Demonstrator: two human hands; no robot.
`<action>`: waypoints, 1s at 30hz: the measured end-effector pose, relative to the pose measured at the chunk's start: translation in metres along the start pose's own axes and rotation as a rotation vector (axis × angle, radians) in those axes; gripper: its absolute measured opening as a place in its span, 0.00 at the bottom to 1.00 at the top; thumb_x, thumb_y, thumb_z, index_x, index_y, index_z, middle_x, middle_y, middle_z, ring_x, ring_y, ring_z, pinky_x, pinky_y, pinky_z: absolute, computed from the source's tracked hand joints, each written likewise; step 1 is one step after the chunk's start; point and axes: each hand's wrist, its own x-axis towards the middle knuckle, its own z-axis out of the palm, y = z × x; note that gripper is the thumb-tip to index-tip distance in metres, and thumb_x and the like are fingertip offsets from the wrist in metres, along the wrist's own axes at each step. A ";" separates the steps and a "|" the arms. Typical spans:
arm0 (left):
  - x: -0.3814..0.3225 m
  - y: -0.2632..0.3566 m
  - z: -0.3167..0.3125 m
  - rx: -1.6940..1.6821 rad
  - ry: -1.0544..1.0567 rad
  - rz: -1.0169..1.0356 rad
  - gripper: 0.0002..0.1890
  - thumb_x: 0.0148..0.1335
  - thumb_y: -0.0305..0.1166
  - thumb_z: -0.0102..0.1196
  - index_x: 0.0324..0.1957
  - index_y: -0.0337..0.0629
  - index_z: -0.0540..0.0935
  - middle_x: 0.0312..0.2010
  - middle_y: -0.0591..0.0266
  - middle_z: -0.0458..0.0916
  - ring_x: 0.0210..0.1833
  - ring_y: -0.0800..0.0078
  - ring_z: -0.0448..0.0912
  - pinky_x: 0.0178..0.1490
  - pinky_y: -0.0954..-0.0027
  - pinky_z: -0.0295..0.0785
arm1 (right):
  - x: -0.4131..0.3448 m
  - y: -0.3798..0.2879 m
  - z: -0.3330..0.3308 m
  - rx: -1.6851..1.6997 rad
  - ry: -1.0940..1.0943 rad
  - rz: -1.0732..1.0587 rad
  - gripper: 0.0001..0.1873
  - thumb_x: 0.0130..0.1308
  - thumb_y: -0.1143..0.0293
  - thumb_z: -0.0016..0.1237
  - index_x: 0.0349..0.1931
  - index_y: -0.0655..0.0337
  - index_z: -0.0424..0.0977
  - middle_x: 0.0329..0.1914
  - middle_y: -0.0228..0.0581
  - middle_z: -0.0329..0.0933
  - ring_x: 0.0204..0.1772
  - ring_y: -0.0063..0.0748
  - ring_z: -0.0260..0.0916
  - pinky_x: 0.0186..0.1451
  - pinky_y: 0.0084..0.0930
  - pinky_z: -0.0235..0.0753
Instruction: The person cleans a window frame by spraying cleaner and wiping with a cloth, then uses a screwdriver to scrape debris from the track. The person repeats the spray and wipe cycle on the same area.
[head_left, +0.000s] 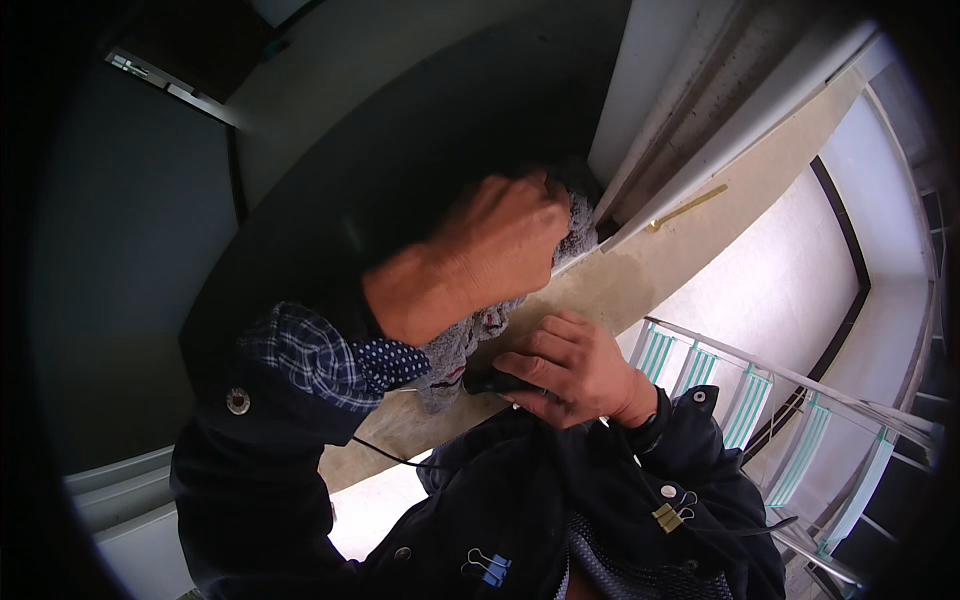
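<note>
My left hand (487, 240), its back towards me and slightly blurred, is closed over a grey towelling cloth (450, 367) with dark red marks. Part of the cloth shows past the knuckles by the white frame, and its tail hangs below my wrist. My right hand (577, 371) is on the near side of the cloth, over a beige ledge (585, 292). Its fingers and thumb are bent around a small dark object (487, 381), whose kind I cannot tell. The palm side of both hands is hidden.
A white frame (712, 172) crosses the ledge beside a dark panel (360, 150). A thin brass-coloured rod (690, 206) lies on the ledge. A metal stepladder (750, 401) with green-striped treads stands at right. Blue (495, 570) and gold (667, 517) binder clips are on my jacket.
</note>
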 end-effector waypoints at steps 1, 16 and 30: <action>0.001 0.000 -0.001 -0.031 -0.026 -0.021 0.15 0.63 0.29 0.64 0.41 0.22 0.79 0.43 0.34 0.83 0.35 0.40 0.86 0.37 0.51 0.83 | -0.001 -0.001 0.000 0.001 -0.004 0.018 0.22 0.51 0.65 0.68 0.48 0.59 0.82 0.36 0.34 0.75 0.38 0.40 0.72 0.42 0.35 0.74; -0.206 -0.003 -0.090 0.122 -0.587 -0.523 0.18 0.56 0.20 0.61 0.50 0.28 0.80 0.52 0.38 0.82 0.42 0.45 0.86 0.55 0.47 0.78 | -0.007 -0.002 -0.003 0.047 -0.006 0.066 0.22 0.51 0.66 0.69 0.48 0.57 0.82 0.42 0.35 0.81 0.43 0.41 0.76 0.46 0.35 0.75; -0.150 -0.001 -0.063 0.057 -0.407 -0.337 0.16 0.52 0.26 0.64 0.42 0.27 0.81 0.40 0.43 0.84 0.33 0.49 0.86 0.40 0.53 0.82 | 0.006 0.000 -0.005 0.087 -0.048 0.013 0.22 0.51 0.66 0.70 0.47 0.60 0.83 0.40 0.35 0.81 0.38 0.37 0.77 0.41 0.32 0.74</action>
